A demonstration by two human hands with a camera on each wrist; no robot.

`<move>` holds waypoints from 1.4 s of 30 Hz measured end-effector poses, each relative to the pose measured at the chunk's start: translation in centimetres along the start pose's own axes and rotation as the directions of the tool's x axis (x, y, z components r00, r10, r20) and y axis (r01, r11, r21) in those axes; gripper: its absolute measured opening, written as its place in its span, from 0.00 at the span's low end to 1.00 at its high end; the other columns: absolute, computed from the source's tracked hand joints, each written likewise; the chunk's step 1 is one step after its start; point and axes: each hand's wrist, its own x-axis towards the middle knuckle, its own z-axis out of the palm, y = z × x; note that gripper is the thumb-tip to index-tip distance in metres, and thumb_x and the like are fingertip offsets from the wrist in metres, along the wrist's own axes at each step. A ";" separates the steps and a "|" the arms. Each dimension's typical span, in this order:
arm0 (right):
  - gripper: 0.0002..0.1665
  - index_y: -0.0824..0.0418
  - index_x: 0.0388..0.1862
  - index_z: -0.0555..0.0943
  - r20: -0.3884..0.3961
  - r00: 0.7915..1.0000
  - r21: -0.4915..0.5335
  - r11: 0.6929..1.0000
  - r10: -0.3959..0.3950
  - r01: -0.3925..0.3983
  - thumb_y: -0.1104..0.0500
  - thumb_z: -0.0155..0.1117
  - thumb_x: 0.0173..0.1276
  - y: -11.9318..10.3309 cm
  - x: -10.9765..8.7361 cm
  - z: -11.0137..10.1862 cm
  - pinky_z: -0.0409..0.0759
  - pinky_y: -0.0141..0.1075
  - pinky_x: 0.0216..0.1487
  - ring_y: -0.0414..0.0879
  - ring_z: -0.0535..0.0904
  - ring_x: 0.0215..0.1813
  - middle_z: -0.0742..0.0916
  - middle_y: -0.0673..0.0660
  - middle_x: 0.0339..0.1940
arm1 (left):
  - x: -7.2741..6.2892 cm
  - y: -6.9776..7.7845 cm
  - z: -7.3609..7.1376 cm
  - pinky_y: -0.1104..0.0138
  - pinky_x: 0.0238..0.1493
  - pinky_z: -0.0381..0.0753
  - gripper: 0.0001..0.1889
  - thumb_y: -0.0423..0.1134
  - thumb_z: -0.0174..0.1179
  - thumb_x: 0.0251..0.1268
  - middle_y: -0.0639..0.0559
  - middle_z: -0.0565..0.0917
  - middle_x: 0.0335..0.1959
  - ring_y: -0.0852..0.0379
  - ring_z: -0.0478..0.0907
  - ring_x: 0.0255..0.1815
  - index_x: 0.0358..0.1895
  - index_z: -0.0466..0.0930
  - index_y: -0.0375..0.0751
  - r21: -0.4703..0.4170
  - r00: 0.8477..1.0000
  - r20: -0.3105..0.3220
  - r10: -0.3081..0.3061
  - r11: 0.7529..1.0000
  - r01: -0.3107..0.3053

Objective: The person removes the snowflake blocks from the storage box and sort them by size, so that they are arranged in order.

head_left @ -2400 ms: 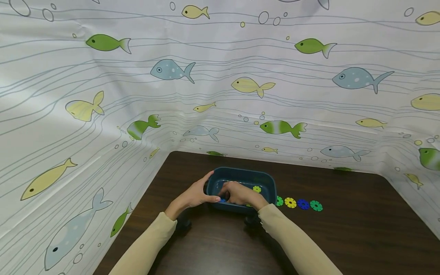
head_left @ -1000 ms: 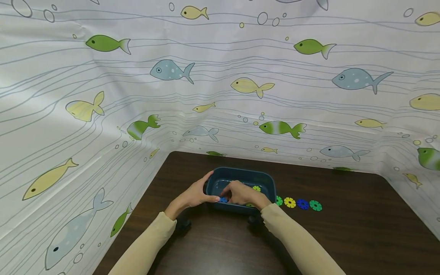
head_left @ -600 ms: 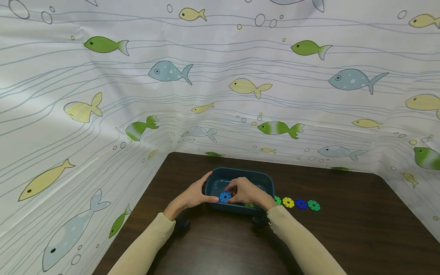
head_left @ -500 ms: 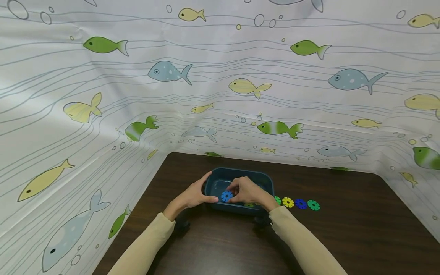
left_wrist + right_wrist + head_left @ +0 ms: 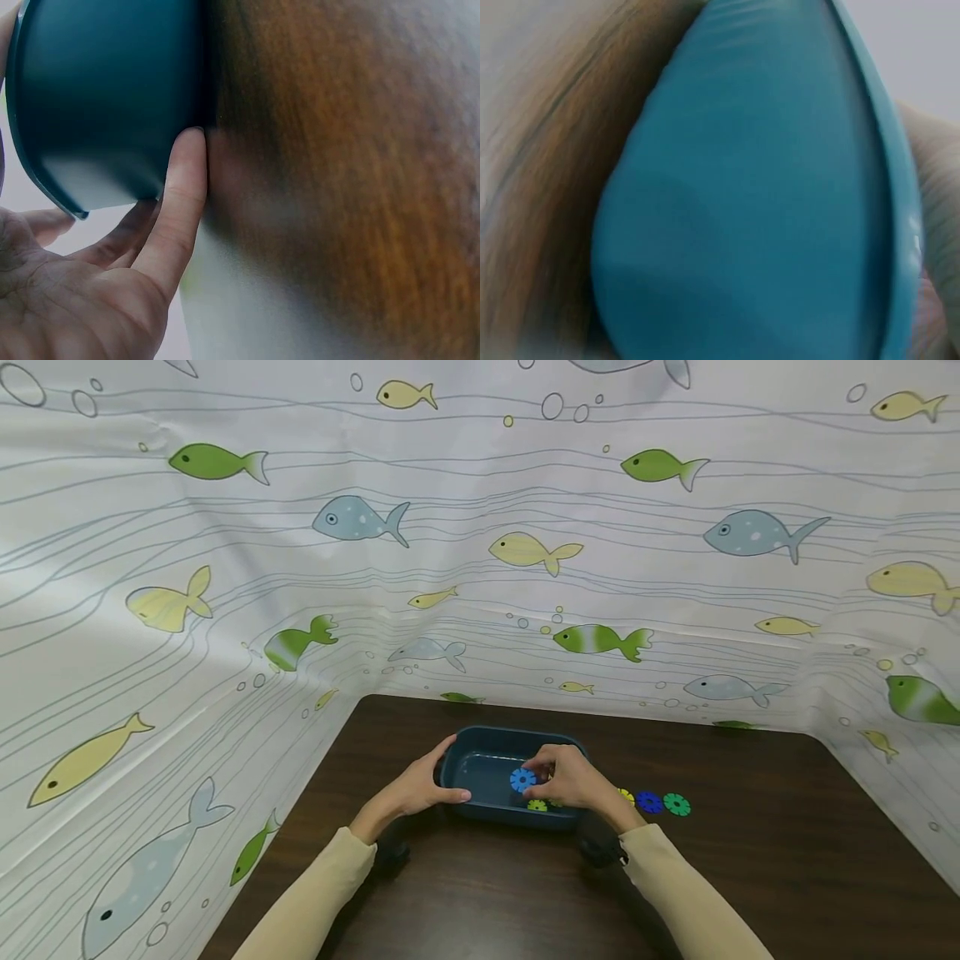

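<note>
In the head view a dark blue plastic tub (image 5: 480, 810) stands on the table. My left hand (image 5: 411, 787) grips its left end, thumb at the front rim and fingers round the outer side; the left wrist view shows fingers along the tub's wall (image 5: 112, 90). Inside the tub, my right hand (image 5: 570, 777) pinches a blue notched plastic disc (image 5: 522, 779) between thumb and fingers, held upright. A yellow-green disc (image 5: 537, 806) lies in the tub below it. The right wrist view is mostly filled by the tub's outer wall (image 5: 742, 195), which hides the fingertips.
Right of the tub a row of discs lies on the dark wooden table (image 5: 480, 893): a yellow one (image 5: 626, 797) partly behind the right wrist, a dark blue one (image 5: 649, 802) and a green one (image 5: 677, 804). A white fish-patterned curtain (image 5: 480, 568) encloses the table's back and sides.
My right hand has taken hold of the blue disc at the tub's left front, lifted it and moved it right. The left hand stays on the tub's left end.
</note>
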 end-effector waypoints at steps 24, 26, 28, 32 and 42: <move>0.20 0.61 0.53 0.93 -0.272 0.953 0.036 0.991 0.131 -0.126 0.58 0.85 0.64 3.7 -7.3 -4.6 0.73 0.31 0.35 0.39 0.73 0.36 0.84 0.50 0.36 | -0.1 -0.3 0.2 0.29 0.79 0.69 0.63 0.60 0.78 0.62 0.33 0.57 0.90 0.27 0.66 0.83 0.91 0.46 0.48 0.007 1.000 -0.007 -0.024 1.000 0.024; 0.20 0.62 0.53 0.93 -0.289 0.946 0.034 0.989 0.145 -0.141 0.58 0.85 0.64 4.2 -8.0 -5.1 0.73 0.31 0.35 0.39 0.73 0.36 0.84 0.51 0.36 | -0.1 -0.3 0.2 0.30 0.78 0.70 0.63 0.60 0.78 0.61 0.31 0.59 0.89 0.27 0.68 0.81 0.91 0.46 0.47 0.010 1.000 -0.009 -0.017 1.000 0.017; 0.20 0.62 0.52 0.93 -0.303 0.939 0.030 0.987 0.162 -0.160 0.57 0.85 0.64 4.8 -8.7 -5.6 0.74 0.31 0.35 0.39 0.74 0.37 0.84 0.52 0.37 | 0.0 -0.3 0.2 0.30 0.78 0.71 0.63 0.60 0.78 0.61 0.32 0.59 0.89 0.28 0.69 0.81 0.91 0.46 0.47 0.007 1.000 -0.010 -0.019 1.000 0.020; 0.20 0.64 0.53 0.92 -0.323 0.927 0.009 0.980 0.190 -0.198 0.57 0.85 0.64 6.2 -10.2 -6.4 0.76 0.29 0.36 0.39 0.75 0.37 0.85 0.52 0.37 | 0.0 -0.4 0.2 0.31 0.78 0.71 0.63 0.61 0.78 0.61 0.31 0.59 0.88 0.28 0.70 0.81 0.91 0.46 0.47 0.012 1.000 -0.013 -0.015 1.000 0.016; 0.23 0.64 0.57 0.91 -0.335 0.895 -0.038 0.945 0.295 -0.326 0.53 0.83 0.67 9.8 -14.4 -8.2 0.74 0.31 0.37 0.38 0.73 0.40 0.87 0.53 0.41 | 0.1 -0.1 0.2 0.31 0.77 0.73 0.63 0.59 0.78 0.62 0.30 0.61 0.87 0.29 0.72 0.78 0.91 0.46 0.46 0.007 1.000 -0.014 -0.012 1.000 0.012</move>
